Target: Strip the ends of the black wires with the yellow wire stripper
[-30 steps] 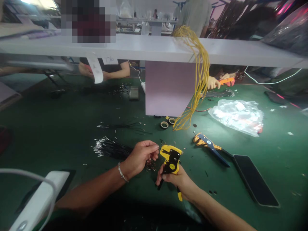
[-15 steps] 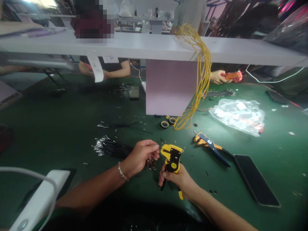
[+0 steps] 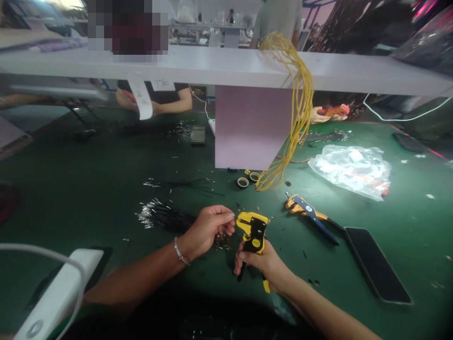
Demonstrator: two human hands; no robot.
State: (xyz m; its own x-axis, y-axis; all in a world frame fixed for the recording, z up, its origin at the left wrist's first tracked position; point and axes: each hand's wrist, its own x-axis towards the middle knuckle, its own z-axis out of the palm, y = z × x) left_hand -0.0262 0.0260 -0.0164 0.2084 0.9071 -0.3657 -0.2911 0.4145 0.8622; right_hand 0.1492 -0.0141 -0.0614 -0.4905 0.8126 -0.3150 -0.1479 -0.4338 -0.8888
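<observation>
My right hand (image 3: 258,262) is wrapped round the handles of a yellow and black wire stripper (image 3: 255,232), its jaws pointing left. Thumb and fingertips of my left hand (image 3: 214,226) are pinched together just left of those jaws; what they hold is too small to make out. Beneath and beside my left wrist lies a bundle of black wires (image 3: 166,217) with bare silvery ends to the left. Coppery wire ends (image 3: 222,242) show below my left fingers.
On the green table (image 3: 116,189) are a second stripper (image 3: 311,217), a phone (image 3: 377,264), tape rolls (image 3: 242,182) and a plastic bag (image 3: 352,170). Yellow wires (image 3: 300,104) hang off the shelf (image 3: 194,66). A white power strip (image 3: 63,293) is at lower left. People's hands work across the table.
My hands and the yellow stripper have barely moved. Across the table, the person's red tool has shifted slightly left, and a second hand now shows at it.
</observation>
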